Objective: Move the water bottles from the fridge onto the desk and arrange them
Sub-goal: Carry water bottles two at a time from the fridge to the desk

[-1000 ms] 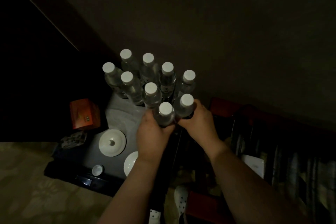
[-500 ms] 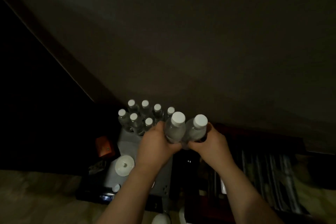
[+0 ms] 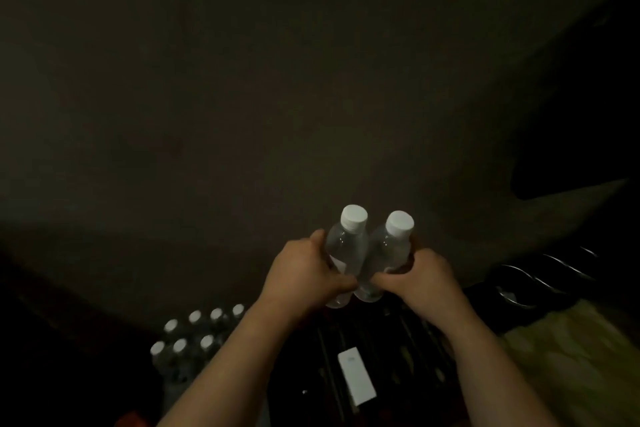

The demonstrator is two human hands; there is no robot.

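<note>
The room is dim. Two clear water bottles with white caps are held up side by side in front of a dark wall. My left hand (image 3: pixel 304 274) grips the left bottle (image 3: pixel 346 246) around its lower body. The right bottle (image 3: pixel 389 246) is gripped the same way by my right hand (image 3: pixel 422 276). Several more capped bottles (image 3: pixel 194 333) stand packed together low at the left, well below and left of my hands.
A small white box (image 3: pixel 356 376) lies on a dark slatted surface (image 3: pixel 408 340) under my forearms. Curved metal wires (image 3: pixel 540 270) show at the right, above a yellowish patterned surface (image 3: pixel 581 350). A reddish object (image 3: pixel 133 419) peeks in at the bottom left.
Both hands have lifted their two bottles up and to the right, away from the standing cluster. The view has swung right, so the cluster now sits far lower and to the left.
</note>
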